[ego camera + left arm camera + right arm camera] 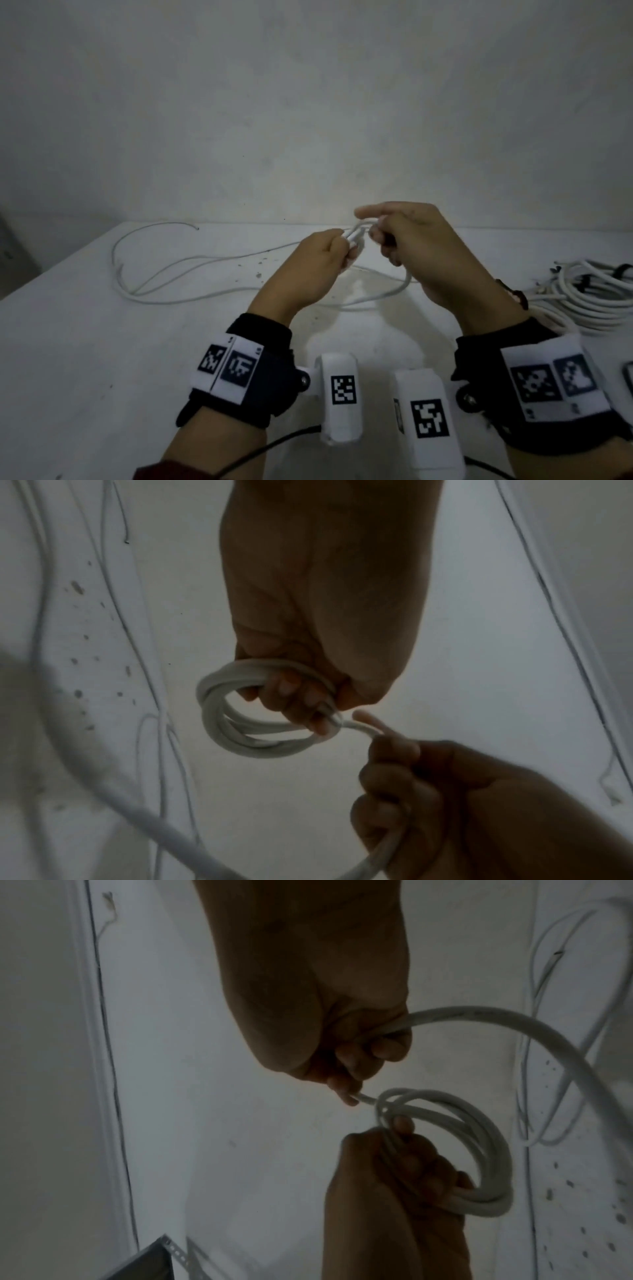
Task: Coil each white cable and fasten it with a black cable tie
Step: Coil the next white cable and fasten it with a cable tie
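A small coil of white cable hangs above the table, and my left hand grips it with fingers curled through the loops. Just to its right, my right hand holds the same cable where it leaves the coil, pinching it near the fingertips and closing the other fingers round it. The rest of this cable trails in long loops over the table to the left. No black tie shows on this coil.
A pile of coiled white cables with a black tie lies at the table's right edge. The white table ends at a plain wall. A perforated metal bracket shows low in the right wrist view.
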